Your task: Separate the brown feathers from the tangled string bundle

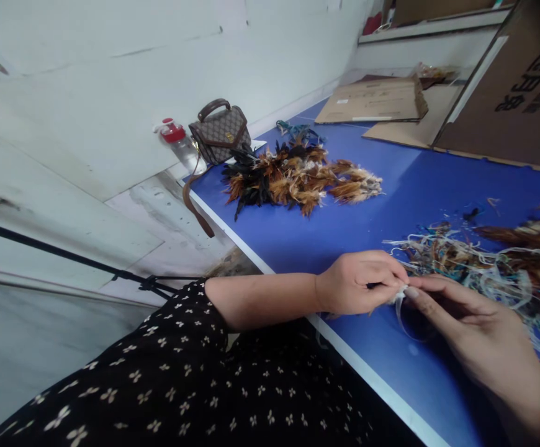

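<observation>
My left hand is closed in a pinch near the table's front edge. My right hand meets it fingertip to fingertip, thumb and forefinger pinched together. Between them is a thin white ribbon, whose loose end curls down in a loop over the blue table. Brownish feather tips show just below my left hand, most of them hidden by it. Beyond my right hand lies a tangled heap of white and blue ribbon strips mixed with brown feathers.
Bundles of brown and black feathers lie at the table's far left. A handbag and a red-capped bottle stand by the wall. Flattened cardboard and a large carton occupy the back right.
</observation>
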{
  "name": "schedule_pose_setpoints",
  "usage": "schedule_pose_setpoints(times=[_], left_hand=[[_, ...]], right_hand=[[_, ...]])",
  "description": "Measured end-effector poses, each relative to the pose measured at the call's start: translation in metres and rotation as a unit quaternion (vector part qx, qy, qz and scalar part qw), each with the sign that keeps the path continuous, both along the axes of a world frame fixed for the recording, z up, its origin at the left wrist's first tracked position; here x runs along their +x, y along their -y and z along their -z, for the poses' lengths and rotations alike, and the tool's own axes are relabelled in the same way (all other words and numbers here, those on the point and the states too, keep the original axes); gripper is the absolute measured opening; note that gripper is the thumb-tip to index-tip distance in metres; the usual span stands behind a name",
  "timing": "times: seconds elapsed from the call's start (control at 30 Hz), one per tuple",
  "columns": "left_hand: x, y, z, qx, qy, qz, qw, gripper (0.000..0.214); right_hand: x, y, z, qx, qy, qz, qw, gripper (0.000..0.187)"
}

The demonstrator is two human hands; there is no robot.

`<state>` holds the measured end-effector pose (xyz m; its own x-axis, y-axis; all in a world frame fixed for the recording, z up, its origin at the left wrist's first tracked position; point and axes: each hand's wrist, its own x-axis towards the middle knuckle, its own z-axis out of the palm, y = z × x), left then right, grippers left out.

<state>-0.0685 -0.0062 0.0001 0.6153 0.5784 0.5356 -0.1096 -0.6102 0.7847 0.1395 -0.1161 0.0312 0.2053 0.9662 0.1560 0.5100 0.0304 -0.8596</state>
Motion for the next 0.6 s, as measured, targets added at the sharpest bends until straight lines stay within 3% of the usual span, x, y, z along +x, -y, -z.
schedule_pose_setpoints(times=[0.1, 0.27, 0.43, 0.5, 0.6], left_hand=[[-0.003, -0.002, -0.004, 0.012, 0.002, 0.001, 1.0, 0.015], [-0.003, -0.003, -0.004, 0.035, 0.011, 0.01, 0.999, 0.011], [-0.004, -0.003, -0.005, 0.06, 0.031, 0.022, 0.997, 0.011], [-0.006, -0.005, -0.006, 0.057, 0.029, 0.044, 0.997, 0.01], [-0.007, -0.009, -0.008, 0.03, -0.009, 0.078, 0.996, 0.011]], right_hand=[[0.003, -0.001, -0.001, -0.012, -0.042, -0.011, 0.999, 0.053], [0.006, 0.0, 0.0, 0.001, -0.031, -0.031, 0.999, 0.05], [0.013, 0.001, 0.009, -0.054, -0.04, -0.029, 0.997, 0.053], [0.014, 0.0, 0.012, -0.018, 0.002, -0.009, 1.0, 0.046], [0.011, -0.003, 0.012, 0.125, 0.157, 0.006, 0.98, 0.029]])
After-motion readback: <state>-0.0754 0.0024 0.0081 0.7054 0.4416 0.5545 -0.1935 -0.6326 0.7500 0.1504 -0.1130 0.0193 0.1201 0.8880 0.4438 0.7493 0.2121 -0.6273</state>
